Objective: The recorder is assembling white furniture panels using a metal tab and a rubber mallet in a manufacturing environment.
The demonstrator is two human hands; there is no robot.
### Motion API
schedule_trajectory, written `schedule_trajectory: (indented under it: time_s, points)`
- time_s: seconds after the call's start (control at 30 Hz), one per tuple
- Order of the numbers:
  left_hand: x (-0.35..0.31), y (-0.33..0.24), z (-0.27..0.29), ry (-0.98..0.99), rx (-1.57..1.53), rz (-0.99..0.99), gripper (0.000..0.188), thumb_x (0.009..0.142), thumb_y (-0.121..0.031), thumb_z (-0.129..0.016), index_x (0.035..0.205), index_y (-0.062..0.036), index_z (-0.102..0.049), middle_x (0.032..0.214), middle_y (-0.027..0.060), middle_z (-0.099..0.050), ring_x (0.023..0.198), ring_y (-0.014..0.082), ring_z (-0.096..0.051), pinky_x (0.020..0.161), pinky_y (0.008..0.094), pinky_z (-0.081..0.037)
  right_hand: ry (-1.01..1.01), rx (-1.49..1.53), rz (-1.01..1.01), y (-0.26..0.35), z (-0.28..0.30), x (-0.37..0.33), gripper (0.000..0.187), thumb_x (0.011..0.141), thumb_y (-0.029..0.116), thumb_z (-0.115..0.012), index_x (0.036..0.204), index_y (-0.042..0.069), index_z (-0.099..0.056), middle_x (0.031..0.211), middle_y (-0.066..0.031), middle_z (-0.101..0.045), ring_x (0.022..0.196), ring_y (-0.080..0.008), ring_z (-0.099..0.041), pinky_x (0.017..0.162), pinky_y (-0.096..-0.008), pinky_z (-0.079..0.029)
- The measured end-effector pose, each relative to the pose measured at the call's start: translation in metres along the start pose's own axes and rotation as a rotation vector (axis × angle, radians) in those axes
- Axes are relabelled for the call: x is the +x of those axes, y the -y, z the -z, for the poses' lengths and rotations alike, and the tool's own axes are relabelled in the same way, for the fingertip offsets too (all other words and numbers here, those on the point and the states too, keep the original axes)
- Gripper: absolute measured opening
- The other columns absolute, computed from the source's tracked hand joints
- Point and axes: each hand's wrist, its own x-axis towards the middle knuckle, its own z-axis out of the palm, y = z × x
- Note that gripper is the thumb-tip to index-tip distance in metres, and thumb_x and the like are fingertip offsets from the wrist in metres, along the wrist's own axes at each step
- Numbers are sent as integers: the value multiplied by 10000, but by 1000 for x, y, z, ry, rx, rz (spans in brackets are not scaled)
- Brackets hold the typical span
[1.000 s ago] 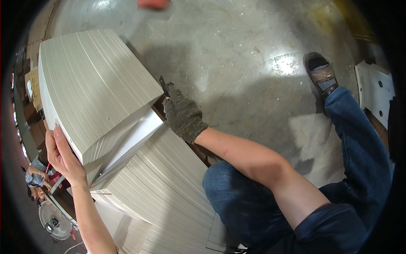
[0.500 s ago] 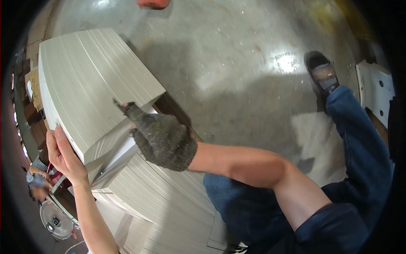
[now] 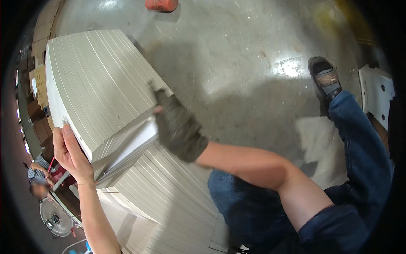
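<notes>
A stack of pale grey, long ribbed-looking sheets or panels (image 3: 97,76) stands in front of me, its near end lifted above a lower stack (image 3: 165,182). My left hand (image 3: 72,156), bare, is closed at the left edge of the upper stack, its fingers bent against the side. My right hand (image 3: 179,127), in a dark grey work glove, is at the near right corner with its fingers curled. A slim dark tip juts forward from it, too blurred to name. White surfaces (image 3: 137,137) show in the gap between the stacks.
An orange-red object (image 3: 162,4) lies on the concrete floor (image 3: 237,63). A white panel with dark holes (image 3: 376,93) stands far right, near my shoe (image 3: 325,76). Left are cardboard boxes (image 3: 41,86), a standing fan (image 3: 55,218) and another person (image 3: 40,169).
My gloved right hand has moved right, from over the upper stack to its near right corner. My left hand stays at the left edge. The whole view has shifted slightly.
</notes>
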Motion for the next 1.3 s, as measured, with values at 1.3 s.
schedule_trajectory:
  time_s: [1.3]
  points:
    - [2,-5,1,0,-97,43,304,980,-176,-424,702,-70,-361,640,-61,-300,608,25,-251,528,196,-217,194,-14,-220,-2,24,1,406,902,178,-442,1260,-14,-426,797,-258,-588,709,-403,-593,626,-456,-479]
